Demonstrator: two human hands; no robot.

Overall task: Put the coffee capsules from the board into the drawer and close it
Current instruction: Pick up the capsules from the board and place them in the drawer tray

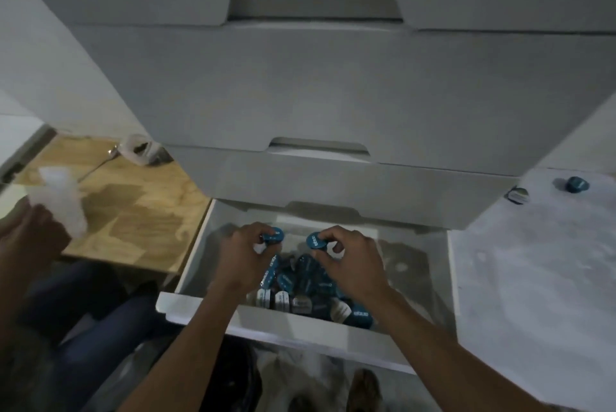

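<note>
The white bottom drawer stands pulled out below me. A heap of blue coffee capsules lies in its middle and front. My left hand is over the heap and pinches one blue capsule at its fingertips. My right hand hovers beside it, fingers closed on another blue capsule. Both hands are inside the drawer's opening. On the wooden board at the left I see no capsules. Two more capsules lie on the grey floor at the right.
Closed white drawer fronts rise above the open one. Another person's hand at the far left holds a white plastic cup. A spoon and a crumpled clear bag lie on the board. Legs in dark trousers are at lower left.
</note>
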